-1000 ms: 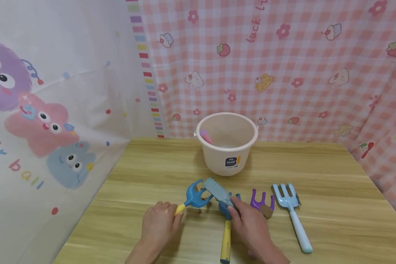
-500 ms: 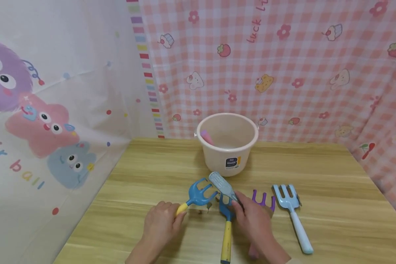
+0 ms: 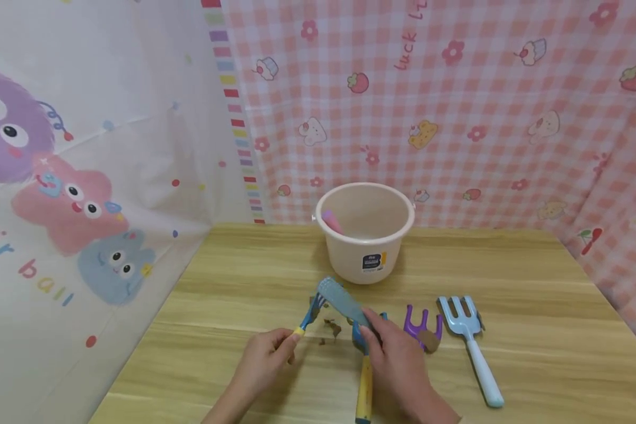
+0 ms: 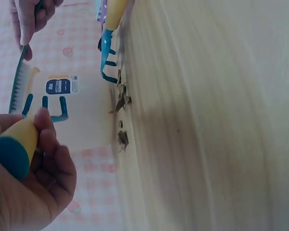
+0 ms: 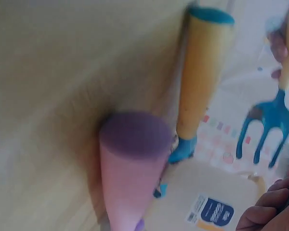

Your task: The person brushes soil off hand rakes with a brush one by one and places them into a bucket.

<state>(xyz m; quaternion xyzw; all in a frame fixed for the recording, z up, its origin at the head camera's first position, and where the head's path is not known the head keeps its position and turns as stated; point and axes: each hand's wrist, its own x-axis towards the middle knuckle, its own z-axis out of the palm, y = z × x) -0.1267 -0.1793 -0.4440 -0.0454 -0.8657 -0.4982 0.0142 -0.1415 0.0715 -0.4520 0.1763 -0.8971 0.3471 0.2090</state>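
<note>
My left hand [image 3: 267, 353] grips the yellow handle of a small blue garden fork [image 3: 312, 313], whose tines now stand nearly edge-on in the head view. In my right hand [image 3: 403, 359] is a brush [image 3: 341, 300] with a grey-blue back, slanting over the tine ends. Pale bristles of the brush [image 4: 20, 86] face the fork tines [image 4: 45, 103] in the left wrist view; whether they touch I cannot tell. Brown soil crumbs [image 3: 333, 327] lie on the table below. A dirt patch clings to the held fork [image 5: 269, 118] in the right wrist view.
A second blue fork with a yellow handle [image 3: 365, 383] lies under the right hand. Beside it are a purple fork [image 3: 416, 321] with a brown clump [image 3: 429, 340] and a light blue fork [image 3: 479, 359]. A cream bucket [image 3: 360, 262] behind holds a pink-purple handle [image 3: 331, 221].
My left hand has rolled the fork from face-up to nearly edge-on. The brush moved up and right off the tines, then back left over them. More soil crumbs show on the table.
</note>
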